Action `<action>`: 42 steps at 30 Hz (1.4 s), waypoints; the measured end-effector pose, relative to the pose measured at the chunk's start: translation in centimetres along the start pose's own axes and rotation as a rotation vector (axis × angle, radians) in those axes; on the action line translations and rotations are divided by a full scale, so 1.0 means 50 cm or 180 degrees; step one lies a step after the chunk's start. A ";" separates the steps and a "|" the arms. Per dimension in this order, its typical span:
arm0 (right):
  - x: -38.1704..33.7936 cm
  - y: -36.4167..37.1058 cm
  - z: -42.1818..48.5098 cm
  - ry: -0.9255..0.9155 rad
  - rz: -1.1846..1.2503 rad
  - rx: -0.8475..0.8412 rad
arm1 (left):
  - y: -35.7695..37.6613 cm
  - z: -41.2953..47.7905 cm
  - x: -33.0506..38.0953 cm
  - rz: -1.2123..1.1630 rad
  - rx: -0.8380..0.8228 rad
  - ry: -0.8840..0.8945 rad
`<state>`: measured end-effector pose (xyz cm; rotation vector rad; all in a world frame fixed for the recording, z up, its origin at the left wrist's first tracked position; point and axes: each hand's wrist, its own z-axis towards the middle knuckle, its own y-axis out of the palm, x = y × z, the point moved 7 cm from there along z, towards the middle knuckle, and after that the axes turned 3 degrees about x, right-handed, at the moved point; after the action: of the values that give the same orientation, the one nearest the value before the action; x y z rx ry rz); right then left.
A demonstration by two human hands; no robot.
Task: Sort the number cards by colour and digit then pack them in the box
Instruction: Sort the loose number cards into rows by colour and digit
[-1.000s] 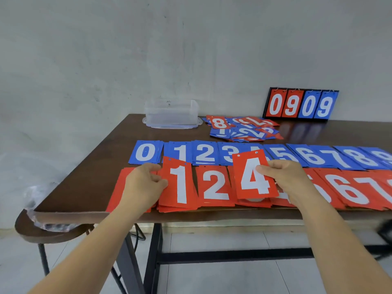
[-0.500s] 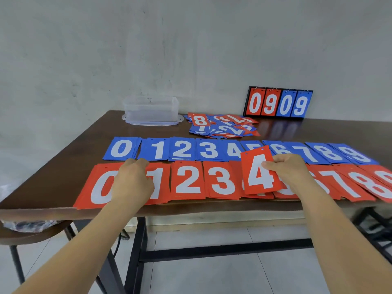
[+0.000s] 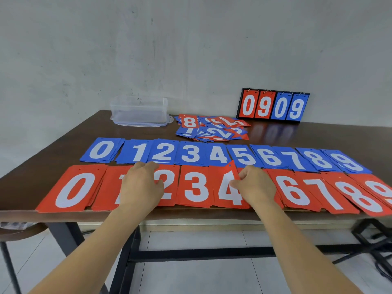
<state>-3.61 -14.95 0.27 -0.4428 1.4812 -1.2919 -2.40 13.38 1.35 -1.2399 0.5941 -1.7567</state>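
Two rows of sorted number-card stacks lie along the table's front: blue 0 to 9 [image 3: 220, 154] behind, red 0 to 9 [image 3: 195, 187] in front. My right hand [image 3: 255, 185] pinches a red 4 card [image 3: 228, 187] by its right edge, low over the red 4 stack. My left hand [image 3: 142, 185] rests knuckles-up on the red 1 stack, covering most of its digit. An unsorted heap of red and blue cards [image 3: 212, 128] lies further back. The clear plastic box [image 3: 140, 110] stands at the back left.
A black flip scoreboard [image 3: 273, 106] showing 0 9 0 9 leans on the wall at the back right. The dark wooden table [image 3: 63, 141] has its front edge just under the red row. A round stool [image 3: 19, 229] sits at the lower left.
My right hand has lowered the red 4 card from a raised tilt down onto the red 4 stack. My left hand stays on the red 1 stack. The camera has swung left.
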 end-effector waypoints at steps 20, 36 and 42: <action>0.018 -0.044 0.142 -0.0051 0.0516 -0.0015 | 0.109 0.124 0.157 0.0222 -0.0246 0.0346; -0.075 0.051 0.455 -0.0181 0.0259 -0.0304 | 0.261 0.443 0.087 0.0346 -0.0714 -0.0170; -0.113 0.138 0.537 -0.0468 0.0147 -0.0481 | 0.304 0.503 0.047 0.0378 -0.0700 -0.0304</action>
<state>24.05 -20.75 1.13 -0.5866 1.4613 -1.0920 26.22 6.31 0.42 -1.4004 0.8048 -1.5562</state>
